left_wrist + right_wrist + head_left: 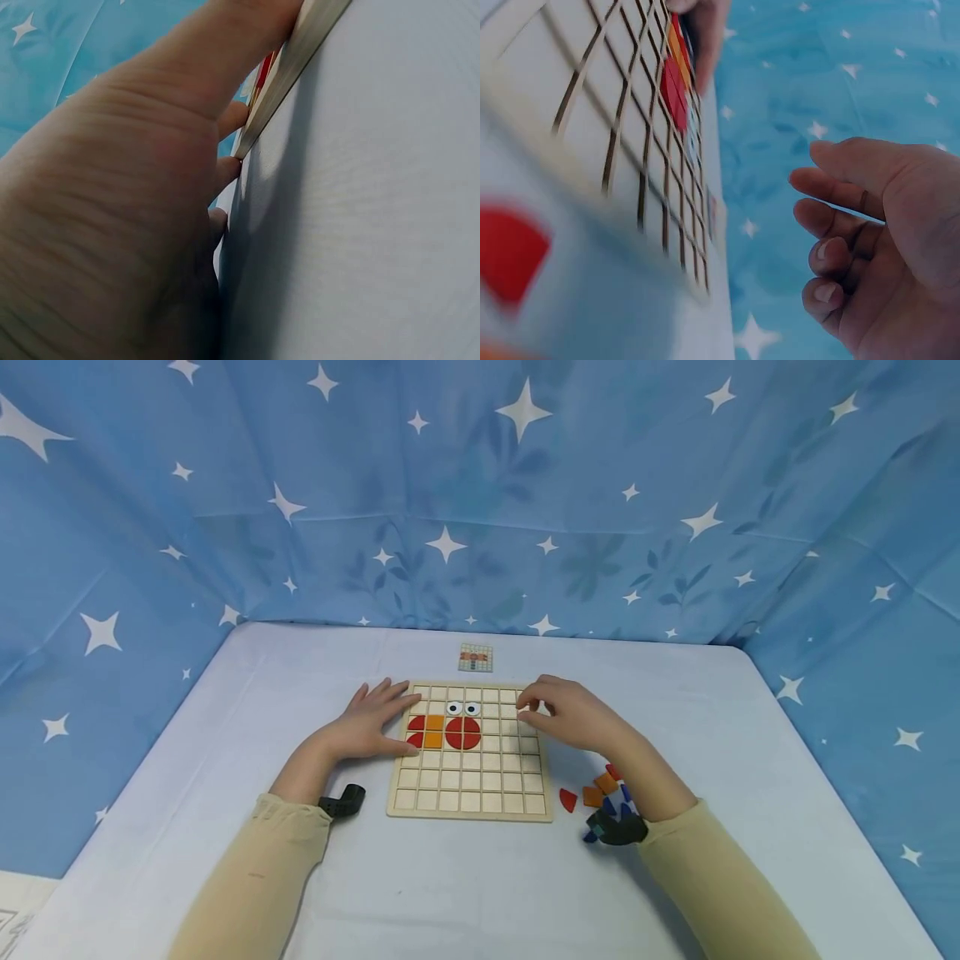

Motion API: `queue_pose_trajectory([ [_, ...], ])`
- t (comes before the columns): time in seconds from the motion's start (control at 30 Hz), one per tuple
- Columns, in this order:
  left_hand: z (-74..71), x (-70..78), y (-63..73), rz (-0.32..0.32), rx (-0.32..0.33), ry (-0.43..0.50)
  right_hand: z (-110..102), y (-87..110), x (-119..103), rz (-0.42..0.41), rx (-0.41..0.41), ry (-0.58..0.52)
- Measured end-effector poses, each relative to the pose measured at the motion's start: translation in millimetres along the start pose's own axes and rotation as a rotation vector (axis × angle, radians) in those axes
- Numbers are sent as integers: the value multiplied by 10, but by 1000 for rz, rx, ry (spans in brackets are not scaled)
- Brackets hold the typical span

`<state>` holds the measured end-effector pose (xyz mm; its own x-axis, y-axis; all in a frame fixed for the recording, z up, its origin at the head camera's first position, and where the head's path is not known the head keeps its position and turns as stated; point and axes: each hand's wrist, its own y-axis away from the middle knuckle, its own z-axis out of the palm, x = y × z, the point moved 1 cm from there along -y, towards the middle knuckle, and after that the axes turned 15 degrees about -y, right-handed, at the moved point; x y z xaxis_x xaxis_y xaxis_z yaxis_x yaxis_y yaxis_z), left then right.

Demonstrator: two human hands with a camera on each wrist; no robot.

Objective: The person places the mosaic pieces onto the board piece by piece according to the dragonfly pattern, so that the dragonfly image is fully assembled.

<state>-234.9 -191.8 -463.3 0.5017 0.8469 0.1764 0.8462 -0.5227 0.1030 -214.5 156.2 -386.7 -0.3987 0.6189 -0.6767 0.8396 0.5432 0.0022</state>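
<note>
A square wooden grid board (471, 781) lies on the table. My left hand (363, 727) rests at its left edge, fingers spread and thumb reaching onto the rim; the left wrist view shows the thumb against the board's side. Set in the grid are two eye tiles (472, 709), a red circle of quarter pieces (471, 741), two orange squares (433, 740) and red curved pieces (416, 723) beside the left fingertips. Above the board's right side hovers my right hand (573, 714), fingers loosely bent. Between its thumb and fingers (814, 217) nothing shows in the right wrist view.
Right of the board lie a loose red quarter piece (567, 800), orange squares (592, 797) and blue pieces (609, 807), partly hidden by the right wrist's black camera (621, 829). A small pattern card (476, 657) lies behind the board. A blue starry curtain (480, 577) hangs behind the table.
</note>
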Motion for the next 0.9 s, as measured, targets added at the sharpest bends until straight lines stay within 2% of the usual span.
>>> queue_pose_trajectory([
  [0.17, 0, 4, -7, -1, 3, 12, -190, 343, 206, 35, 29, 0],
  [0.27, -2, 6, -5, -7, 3, 12, -265, 501, 349, 61, -13, -4],
  [0.4, 7, 7, -9, -10, -2, 13, -328, 658, 556, 135, -87, -41],
  [0.6, 21, -1, -9, -6, 5, 17, -363, 788, 794, 231, -189, -125],
  [0.9, 23, -1, -18, -9, 1, 25, -354, 844, 938, 205, -293, -174],
])
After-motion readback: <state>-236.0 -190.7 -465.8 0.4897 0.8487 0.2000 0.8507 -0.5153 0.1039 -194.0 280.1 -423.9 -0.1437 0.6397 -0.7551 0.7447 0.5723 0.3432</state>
